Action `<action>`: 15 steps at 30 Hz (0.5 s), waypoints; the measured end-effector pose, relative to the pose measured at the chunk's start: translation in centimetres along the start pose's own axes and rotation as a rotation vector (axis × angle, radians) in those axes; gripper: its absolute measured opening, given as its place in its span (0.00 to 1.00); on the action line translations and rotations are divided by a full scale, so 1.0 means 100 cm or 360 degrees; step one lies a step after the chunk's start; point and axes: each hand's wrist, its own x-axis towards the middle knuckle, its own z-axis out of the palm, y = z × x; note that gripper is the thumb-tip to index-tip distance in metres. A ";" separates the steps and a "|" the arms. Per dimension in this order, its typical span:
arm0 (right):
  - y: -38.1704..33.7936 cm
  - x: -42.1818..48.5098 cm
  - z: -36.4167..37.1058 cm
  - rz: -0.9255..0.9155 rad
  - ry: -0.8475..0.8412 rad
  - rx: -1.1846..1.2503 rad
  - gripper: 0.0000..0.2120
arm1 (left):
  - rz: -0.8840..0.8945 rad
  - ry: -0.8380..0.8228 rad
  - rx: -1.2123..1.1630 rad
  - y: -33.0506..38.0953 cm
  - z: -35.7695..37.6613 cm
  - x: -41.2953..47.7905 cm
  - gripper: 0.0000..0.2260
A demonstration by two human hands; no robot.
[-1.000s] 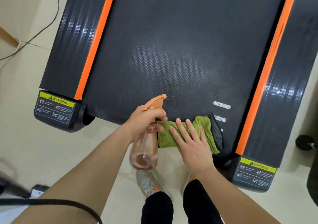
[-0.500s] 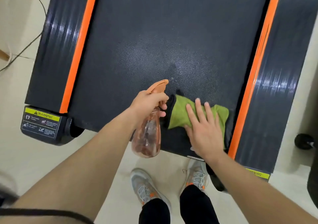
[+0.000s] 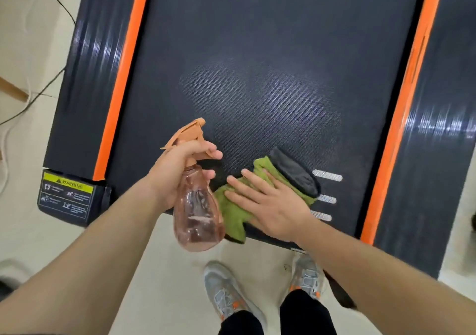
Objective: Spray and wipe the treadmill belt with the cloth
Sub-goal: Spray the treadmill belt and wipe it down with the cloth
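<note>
Two hands work at the rear end of the treadmill belt (image 3: 270, 38). Leftmost, the left hand (image 3: 175, 170) grips the neck of a pink translucent spray bottle (image 3: 195, 213). Its fingers curl round the neck under the orange trigger head, and the nozzle aims up the belt. The bottle's body hangs past the belt's rear edge, over the floor.

Just to its right lies the green microfibre cloth (image 3: 231, 216) (dark grey at its turned-up far end). Its long axis slants from near-left to far-right, and a near corner droops over the edge. The right hand (image 3: 275, 206) presses flat on the cloth, fingers straight and spread, tips pointing up and left toward the bottle. A misted sheen lies ahead of the cloth, farther up the belt, so I judge the next stroke goes forward.

Right of the cloth, three white dashes (image 3: 327, 178) show. Since half a second ago the cloth has slid back toward the edge, and the fingers have swung from pointing up the belt to slanting left. The grip on the bottle is unchanged.
</note>
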 end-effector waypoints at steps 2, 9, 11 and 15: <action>0.052 0.023 -0.007 0.0123 0.0095 -0.0082 0.31 | -0.0027 0.0000 0.0009 -0.005 0.004 0.001 0.07; 0.098 0.036 -0.027 0.1368 0.0265 0.0037 0.31 | -0.0013 -0.0214 0.0087 -0.029 0.021 0.005 0.20; 0.026 -0.007 -0.005 0.1219 0.0270 0.0005 0.31 | -0.0054 -0.0270 0.0194 -0.030 0.032 0.001 0.12; -0.042 -0.071 0.025 0.1003 0.0233 0.0041 0.29 | -0.0087 -0.0383 0.0386 -0.045 0.058 -0.008 0.11</action>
